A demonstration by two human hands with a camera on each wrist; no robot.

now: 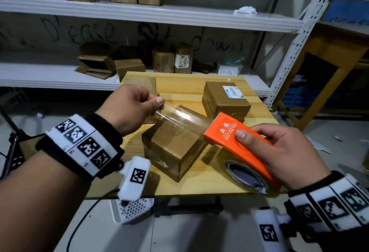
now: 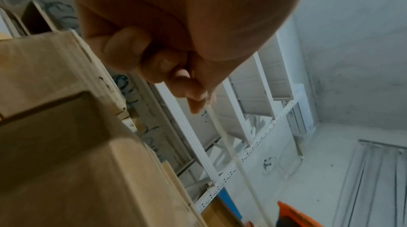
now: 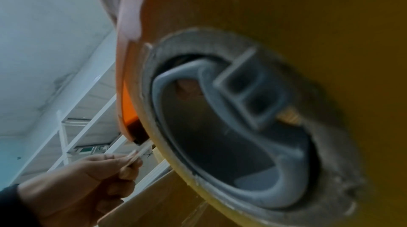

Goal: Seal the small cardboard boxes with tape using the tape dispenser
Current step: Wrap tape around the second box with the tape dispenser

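A small brown cardboard box [image 1: 173,148] sits near the middle of the wooden table [image 1: 179,84], with clear tape on its top. My left hand [image 1: 131,108] pinches the free end of a clear tape strip [image 1: 179,116] above the box. The strip runs across to the orange tape dispenser [image 1: 235,142], which my right hand [image 1: 283,152] grips to the right of the box. In the left wrist view my fingers [image 2: 187,88] pinch the tape [image 2: 229,143]. The tape roll [image 3: 231,126] fills the right wrist view. A second box [image 1: 225,100] with a white label stands behind.
White metal shelves [image 1: 139,14] behind the table hold several more cardboard boxes [image 1: 163,60], some open or flattened. A wooden stand [image 1: 327,68] is at the right. A white perforated device [image 1: 131,209] and a black cable lie on the floor below the table's front edge.
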